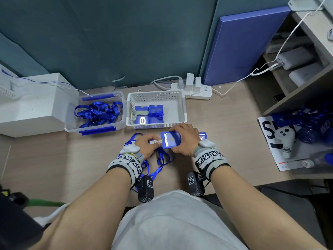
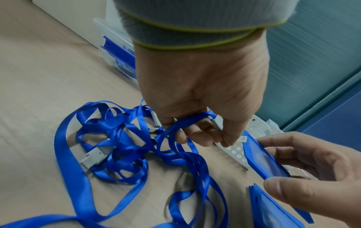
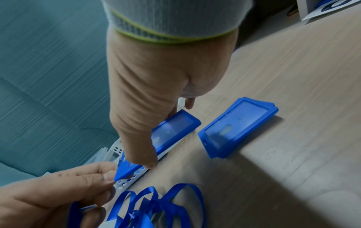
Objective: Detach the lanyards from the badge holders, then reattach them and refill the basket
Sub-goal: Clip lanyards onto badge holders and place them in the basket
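Observation:
Just in front of the white basket (image 1: 182, 112), my right hand (image 1: 173, 139) grips a blue badge holder (image 1: 171, 140) by its long edges, thumb near and fingers far. My left hand (image 1: 153, 142) pinches a lanyard's pale clip (image 1: 157, 141) at the holder's left end. The clip's blue ribbon (image 1: 163, 159) trails toward me among loose lanyards (image 2: 117, 146) on the table. In the left wrist view my left hand (image 2: 220, 141) has the ribbon looped over its curled fingers. In the right wrist view, a stack of empty holders (image 3: 238, 128) lies right of my right hand (image 3: 168, 135).
The basket contains two badge holders (image 1: 149, 114) wrapped in their lanyards. A clear box (image 1: 72, 123) of blue lanyards stands to its left, beside a white box (image 1: 36, 105). A power strip (image 1: 198, 92) sits behind, with a shelf unit and a game controller (image 1: 286, 139) to the right.

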